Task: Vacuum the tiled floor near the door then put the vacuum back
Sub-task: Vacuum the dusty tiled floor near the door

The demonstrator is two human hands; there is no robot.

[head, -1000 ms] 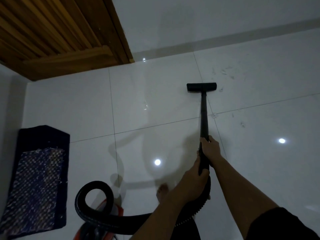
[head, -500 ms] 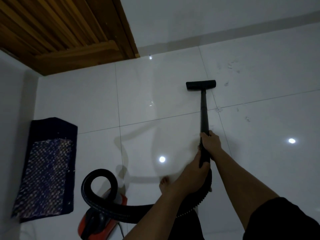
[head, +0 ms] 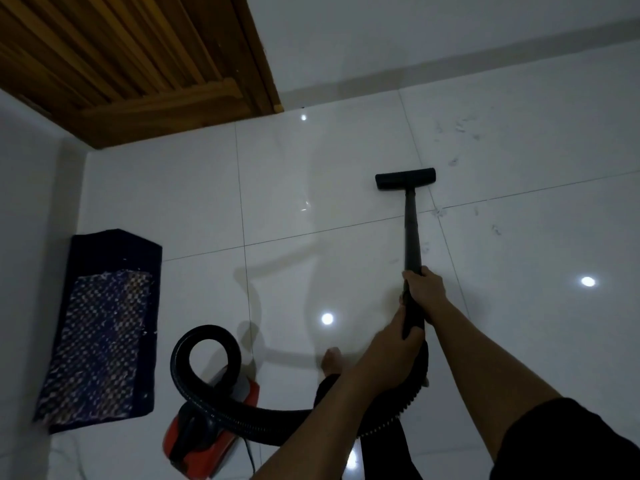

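On the wand [head: 412, 237], both hands' closed grip

Both forearms are bare from wrist to elbow, with no watch, ring or band visible on the left hand [head: 388, 344] or the right hand [head: 424, 287]. A dark, plain short sleeve [head: 568, 441] covers the right upper arm, loose at its hem. A bare foot [head: 330, 362] shows on the floor, toes uncovered. Below it runs a dark trouser leg [head: 398, 452], black or near black in the dim light.
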